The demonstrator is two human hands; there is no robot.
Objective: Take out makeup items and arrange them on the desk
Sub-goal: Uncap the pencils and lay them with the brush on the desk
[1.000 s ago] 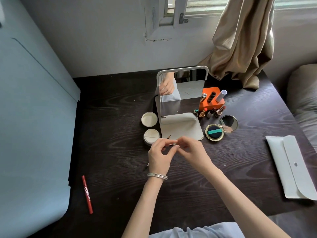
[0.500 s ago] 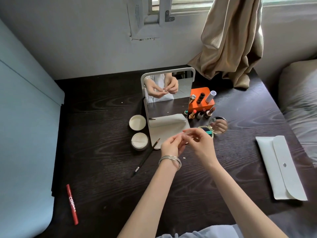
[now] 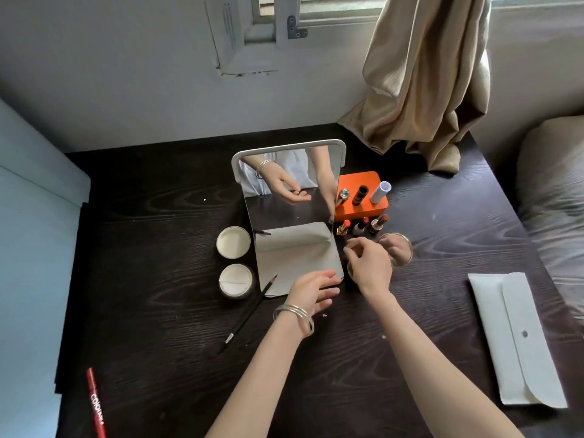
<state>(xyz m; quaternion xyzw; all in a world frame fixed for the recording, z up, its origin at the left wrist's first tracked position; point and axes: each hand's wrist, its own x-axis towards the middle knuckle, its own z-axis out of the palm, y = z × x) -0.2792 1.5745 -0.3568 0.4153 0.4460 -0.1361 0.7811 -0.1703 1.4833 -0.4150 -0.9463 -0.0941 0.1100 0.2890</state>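
On the dark desk [image 3: 158, 311] a standing mirror [image 3: 290, 197] faces me. My left hand [image 3: 311, 290] hovers open over the front edge of the mirror's base, a bangle on its wrist. My right hand [image 3: 369, 263] has curled fingers over a gold-rimmed compact [image 3: 349, 271], which it mostly hides; I cannot tell whether it grips anything. The compact's round mirror lid [image 3: 399, 249] stands open behind it. A black pencil [image 3: 252, 311] lies left of my left wrist. Open lipsticks [image 3: 343, 227] stand before an orange holder [image 3: 363, 200].
Two round white jars [image 3: 233, 242] sit left of the mirror. A red pencil [image 3: 96, 406] lies near the front left edge. At the right lies a white pouch [image 3: 518, 339], with a bed beyond the desk edge. A curtain [image 3: 426, 90] hangs at the back right.
My hands, held together a second ago, have come apart. The left hand has opened and dropped toward the mirror base. The right hand has moved right, over the compact.
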